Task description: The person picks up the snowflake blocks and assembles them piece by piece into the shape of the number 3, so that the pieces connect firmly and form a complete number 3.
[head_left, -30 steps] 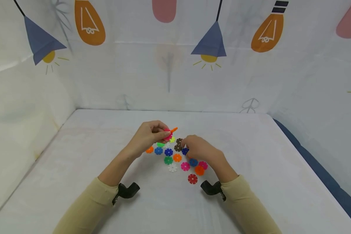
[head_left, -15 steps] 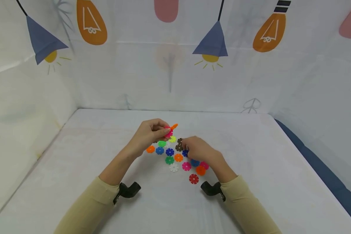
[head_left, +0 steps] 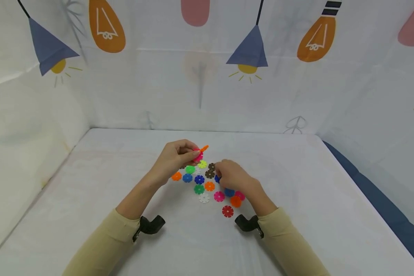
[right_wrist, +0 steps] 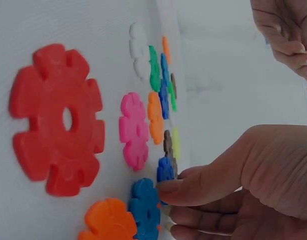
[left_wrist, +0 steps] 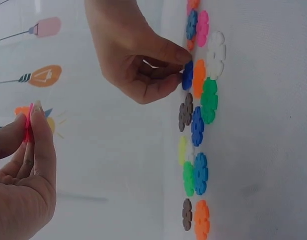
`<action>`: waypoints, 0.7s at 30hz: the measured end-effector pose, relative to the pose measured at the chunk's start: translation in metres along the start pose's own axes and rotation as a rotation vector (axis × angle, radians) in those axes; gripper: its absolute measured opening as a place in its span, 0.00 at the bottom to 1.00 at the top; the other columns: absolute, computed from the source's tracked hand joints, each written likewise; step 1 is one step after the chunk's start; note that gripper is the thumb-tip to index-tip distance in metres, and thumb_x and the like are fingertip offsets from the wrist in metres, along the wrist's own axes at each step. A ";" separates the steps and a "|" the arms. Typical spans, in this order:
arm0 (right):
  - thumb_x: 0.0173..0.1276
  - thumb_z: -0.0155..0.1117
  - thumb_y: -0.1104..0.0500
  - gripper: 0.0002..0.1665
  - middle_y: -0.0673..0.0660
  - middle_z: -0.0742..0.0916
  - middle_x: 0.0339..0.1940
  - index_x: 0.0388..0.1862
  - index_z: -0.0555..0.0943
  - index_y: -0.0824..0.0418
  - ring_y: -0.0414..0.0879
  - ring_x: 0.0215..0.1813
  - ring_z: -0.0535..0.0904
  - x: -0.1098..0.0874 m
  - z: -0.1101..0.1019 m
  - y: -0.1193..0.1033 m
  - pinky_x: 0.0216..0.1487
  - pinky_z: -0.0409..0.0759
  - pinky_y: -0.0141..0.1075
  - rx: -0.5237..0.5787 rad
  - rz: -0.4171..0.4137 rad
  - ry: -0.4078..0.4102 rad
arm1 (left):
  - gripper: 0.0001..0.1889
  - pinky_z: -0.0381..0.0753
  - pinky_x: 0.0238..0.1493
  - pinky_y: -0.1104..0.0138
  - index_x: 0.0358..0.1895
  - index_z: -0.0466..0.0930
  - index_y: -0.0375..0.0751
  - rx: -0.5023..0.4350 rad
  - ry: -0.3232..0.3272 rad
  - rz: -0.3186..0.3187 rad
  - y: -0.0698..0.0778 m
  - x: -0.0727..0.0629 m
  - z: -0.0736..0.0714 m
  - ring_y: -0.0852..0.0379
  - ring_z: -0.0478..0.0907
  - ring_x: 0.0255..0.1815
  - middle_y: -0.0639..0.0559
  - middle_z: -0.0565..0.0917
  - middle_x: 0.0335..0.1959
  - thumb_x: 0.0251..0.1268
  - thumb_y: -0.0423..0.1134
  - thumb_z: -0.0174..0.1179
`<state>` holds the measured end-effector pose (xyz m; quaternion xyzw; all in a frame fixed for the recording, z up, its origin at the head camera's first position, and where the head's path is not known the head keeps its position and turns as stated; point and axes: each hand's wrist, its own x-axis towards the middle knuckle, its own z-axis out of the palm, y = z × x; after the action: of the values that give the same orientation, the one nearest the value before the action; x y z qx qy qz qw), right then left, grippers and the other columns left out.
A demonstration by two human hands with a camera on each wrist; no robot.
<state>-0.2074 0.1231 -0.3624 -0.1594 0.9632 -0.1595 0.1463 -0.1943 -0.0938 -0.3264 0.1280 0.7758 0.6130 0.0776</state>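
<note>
My left hand [head_left: 175, 158] is raised over the far side of the table and pinches a pink notched plastic disc [head_left: 199, 156] between thumb and fingers. An orange disc [head_left: 204, 148], seen edge-on, is joined to the pink one and sticks out from it. Low at the far right of the scattered discs, my right hand [head_left: 235, 175] has its thumb and fingertips at a dark blue notched disc [left_wrist: 187, 80], pinching its edge. The head view shows only a sliver of that disc; the fingers cover the rest.
Several flat notched discs lie on the white table [head_left: 179, 245], among them brown [head_left: 209, 174], green [head_left: 199, 189], white [head_left: 204, 197] and orange [head_left: 209, 186] ones. A red disc [head_left: 227, 211] lies closest to the body. White printed cloth walls [head_left: 151, 92] stand behind and beside the table.
My left hand has risen slightly with the joined pink and orange discs. My right hand stays by the dark blue disc and now covers more of it.
</note>
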 end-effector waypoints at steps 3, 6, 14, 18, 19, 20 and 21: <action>0.56 0.74 0.66 0.18 0.53 0.82 0.37 0.43 0.78 0.58 0.46 0.40 0.76 0.001 0.001 -0.001 0.41 0.83 0.37 0.012 0.006 0.000 | 0.12 0.84 0.38 0.69 0.48 0.81 0.41 -0.008 -0.006 0.000 0.000 0.000 0.000 0.48 0.86 0.39 0.45 0.86 0.39 0.69 0.44 0.62; 0.57 0.72 0.67 0.20 0.53 0.83 0.40 0.49 0.77 0.58 0.47 0.42 0.76 0.002 0.001 0.001 0.42 0.84 0.37 0.014 -0.001 0.001 | 0.12 0.86 0.40 0.69 0.48 0.80 0.40 -0.023 -0.014 0.000 -0.001 0.001 0.000 0.49 0.86 0.39 0.45 0.86 0.40 0.69 0.44 0.63; 0.62 0.65 0.70 0.13 0.53 0.85 0.41 0.44 0.84 0.57 0.46 0.42 0.77 0.000 -0.003 0.005 0.45 0.84 0.38 0.056 -0.054 -0.017 | 0.13 0.87 0.43 0.68 0.49 0.79 0.37 -0.084 -0.039 -0.015 -0.003 0.003 -0.002 0.56 0.85 0.36 0.45 0.85 0.39 0.70 0.42 0.61; 0.62 0.63 0.71 0.13 0.52 0.85 0.39 0.41 0.85 0.58 0.46 0.40 0.78 -0.001 -0.007 0.006 0.46 0.84 0.38 0.082 -0.094 -0.021 | 0.13 0.87 0.45 0.67 0.50 0.79 0.36 -0.106 -0.042 -0.035 -0.003 0.003 -0.002 0.57 0.84 0.35 0.47 0.85 0.38 0.71 0.41 0.61; 0.62 0.62 0.72 0.13 0.52 0.85 0.38 0.41 0.85 0.58 0.46 0.40 0.77 -0.002 -0.007 0.006 0.46 0.84 0.39 0.081 -0.108 -0.013 | 0.13 0.87 0.45 0.67 0.50 0.79 0.36 -0.110 -0.042 -0.038 -0.003 0.003 -0.002 0.58 0.84 0.35 0.47 0.85 0.38 0.71 0.41 0.61; 0.62 0.61 0.72 0.14 0.52 0.85 0.38 0.41 0.85 0.58 0.46 0.40 0.77 -0.002 -0.008 0.007 0.47 0.84 0.39 0.081 -0.121 -0.004 | 0.13 0.87 0.46 0.67 0.50 0.79 0.35 -0.113 -0.040 -0.040 -0.003 0.003 -0.002 0.57 0.84 0.35 0.47 0.85 0.38 0.71 0.41 0.61; 0.62 0.61 0.72 0.14 0.52 0.86 0.38 0.41 0.85 0.58 0.46 0.41 0.77 -0.002 -0.009 0.007 0.49 0.84 0.40 0.075 -0.135 0.008 | 0.13 0.87 0.45 0.68 0.50 0.79 0.35 -0.115 -0.038 -0.041 -0.003 0.004 -0.001 0.57 0.85 0.35 0.46 0.85 0.38 0.71 0.40 0.60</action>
<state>-0.2104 0.1326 -0.3564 -0.2177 0.9442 -0.2055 0.1375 -0.1984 -0.0948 -0.3289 0.1190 0.7400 0.6524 0.1119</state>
